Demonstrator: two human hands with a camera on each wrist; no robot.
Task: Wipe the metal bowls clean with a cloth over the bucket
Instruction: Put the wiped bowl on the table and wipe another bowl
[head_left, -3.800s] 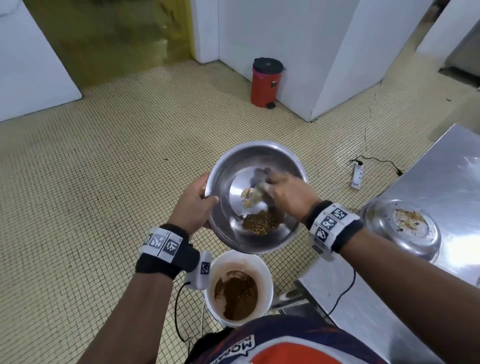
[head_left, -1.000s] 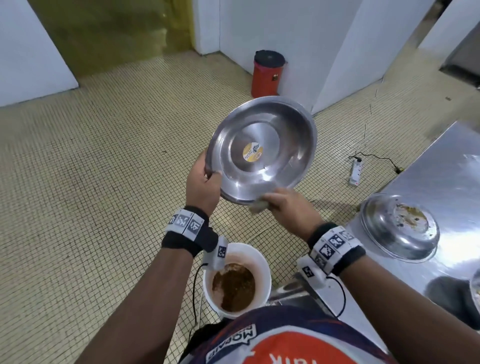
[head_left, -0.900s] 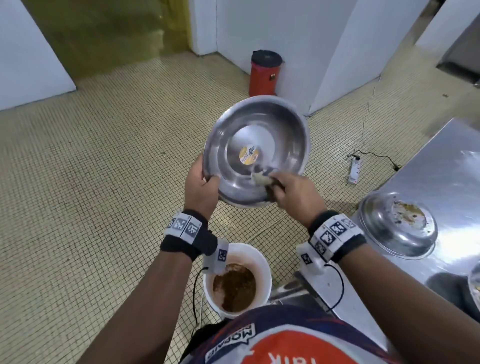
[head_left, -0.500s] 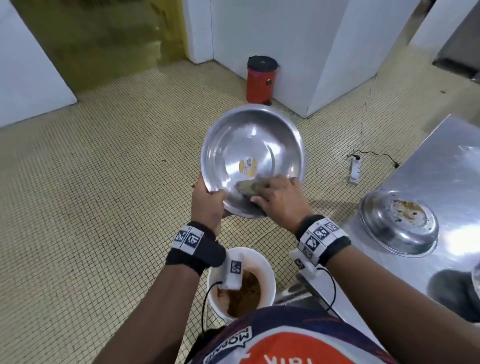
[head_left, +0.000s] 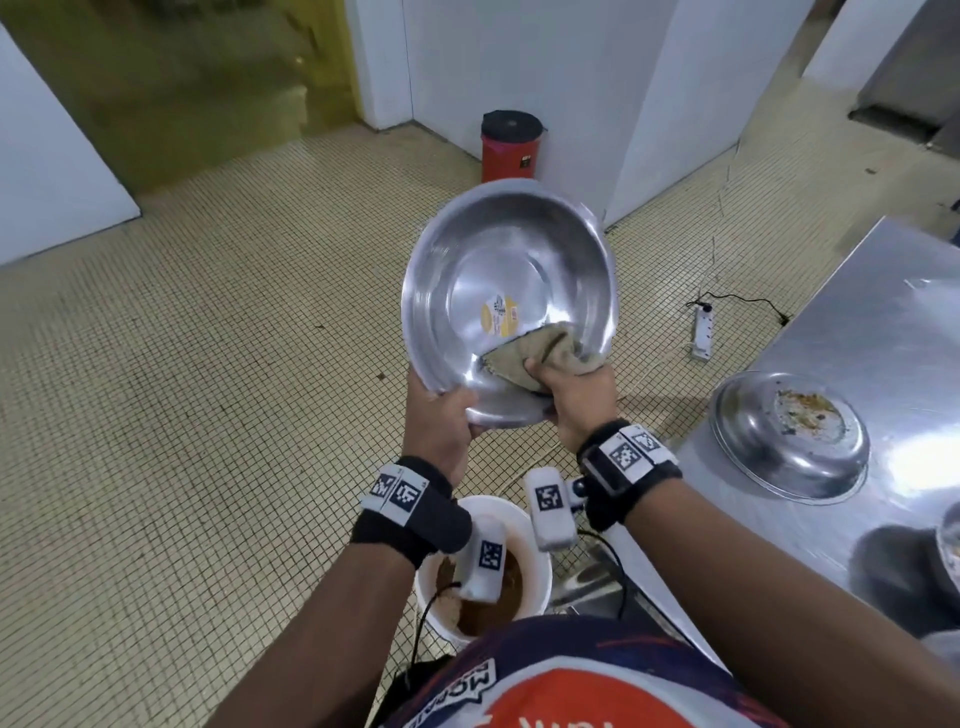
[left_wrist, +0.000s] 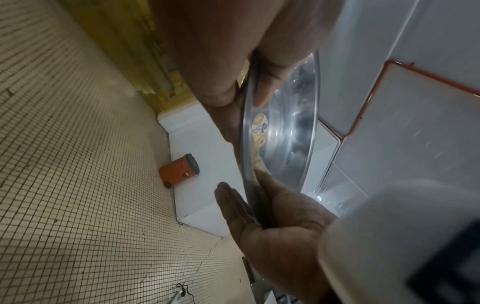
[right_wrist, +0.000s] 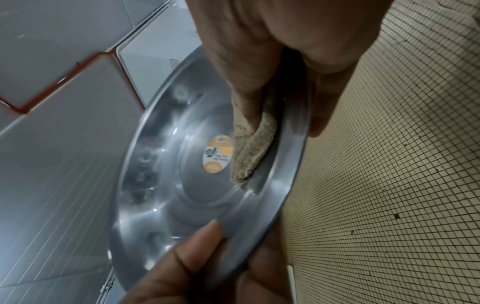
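I hold a shiny metal bowl (head_left: 509, 291) tilted toward me above the white bucket (head_left: 501, 508), which holds brown waste. My left hand (head_left: 441, 421) grips the bowl's lower left rim, thumb inside. My right hand (head_left: 582, 400) pinches a tan cloth (head_left: 540, 353) against the lower right inner wall, thumb inside and fingers behind the rim. In the right wrist view the cloth (right_wrist: 252, 152) lies beside the orange sticker on the bowl (right_wrist: 168, 185). The left wrist view shows the bowl (left_wrist: 283, 144) edge-on. A second bowl (head_left: 784, 447) with food residue sits on the steel table (head_left: 883, 322).
Another bowl's edge (head_left: 950, 540) shows at the table's right margin. A red pedal bin (head_left: 511, 145) stands by the white wall ahead. A white power strip (head_left: 702, 332) with its cord lies on the tiled floor near the table.
The brown scraps seen in the bowl earlier are gone and its inside is bare. In the last second the cloth went from the bottom rim into the bowl and across to its lower right wall.
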